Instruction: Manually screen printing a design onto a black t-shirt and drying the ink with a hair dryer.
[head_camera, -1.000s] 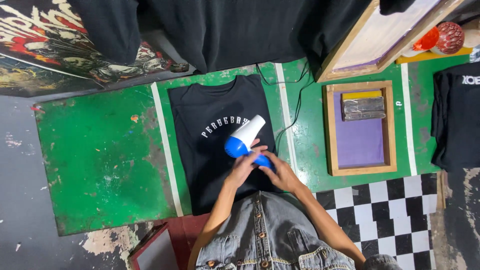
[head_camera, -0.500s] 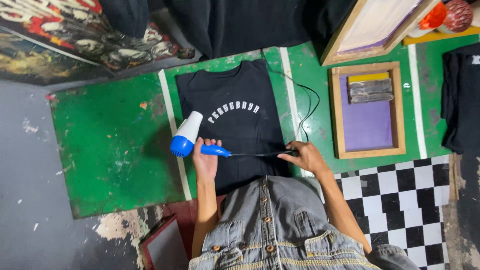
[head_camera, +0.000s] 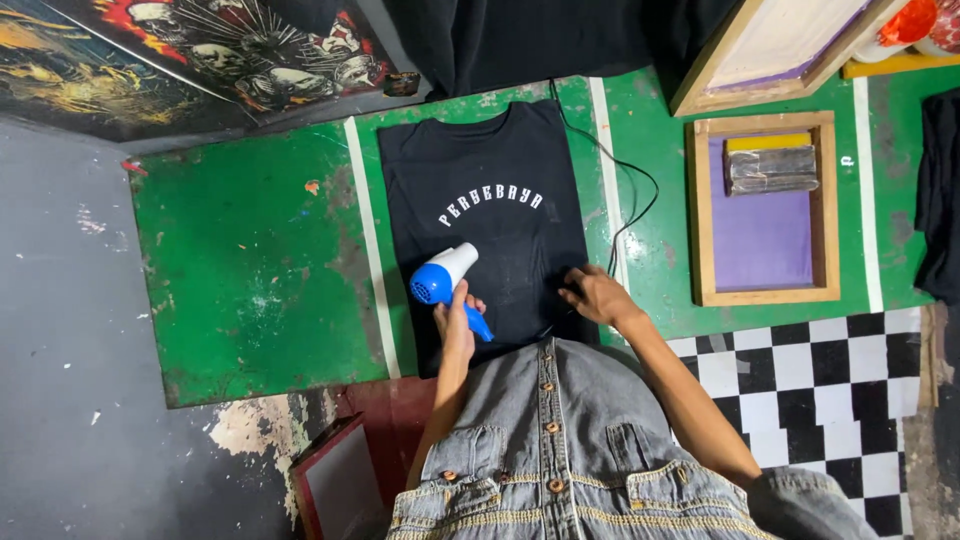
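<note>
From the head view, the left hand (head_camera: 455, 318) was closed around the blue handle of a hair dryer (head_camera: 443, 275), which it held just above the lower left part of a black shirt (head_camera: 490, 215); the white barrel pointed up and to the right, toward the arc of white lettering on the cloth. The shirt lay flat and spread out on a green table (head_camera: 250, 260), between two pale stripes painted on the surface. The right hand (head_camera: 597, 295) rested on the shirt's lower right edge, fingers loosely bent and pressing the fabric down, holding nothing that could be made out. A black cord (head_camera: 625, 190) ran from the top of the table down along the shirt's right side in a loop toward that hand. Well to the right sat a wooden screen frame (head_camera: 825, 205) with a purple mesh, and a squeegee (head_camera: 771, 167) lay inside its upper part. A second frame (head_camera: 700, 85) leaned above it. A checkered floor (head_camera: 830, 370) showed at lower right, and the person's denim vest (head_camera: 560, 450) filled the bottom of the view.
</note>
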